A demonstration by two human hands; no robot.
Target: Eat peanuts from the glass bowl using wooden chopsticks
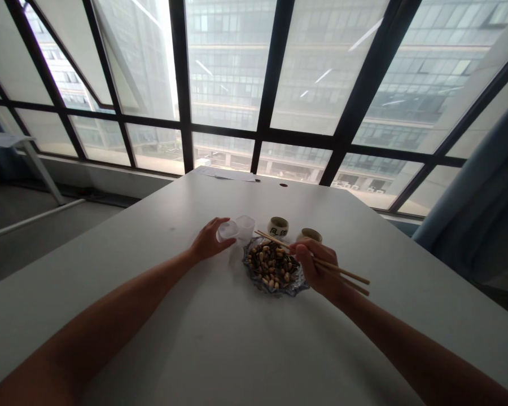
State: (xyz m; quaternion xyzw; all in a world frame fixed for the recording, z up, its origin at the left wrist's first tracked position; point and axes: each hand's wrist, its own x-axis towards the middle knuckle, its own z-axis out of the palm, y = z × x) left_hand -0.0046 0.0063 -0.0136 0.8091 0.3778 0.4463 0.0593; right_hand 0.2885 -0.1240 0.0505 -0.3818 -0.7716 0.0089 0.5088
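Note:
My left hand [209, 239] is curled round a small clear plastic cup [227, 230], thumb on the near side and fingers on the far side. A second translucent cup [246, 226] stands right beside it. In my right hand [317, 262] is a pair of wooden chopsticks [341, 270], their tips pointing left over the far side of a scalloped glass bowl [250, 272]. Pale nuts and dark seeds [271, 262] fill the bowl. Nothing can be made out between the chopstick tips.
Behind the bowl sits a small beige cup with dark characters [278, 227]. Another beige cup [311, 234] is partly hidden behind my right hand. Papers [228, 175] lie at the far end of the white table [186, 344], before tall windows. A blue curtain [461, 197] hangs on the right.

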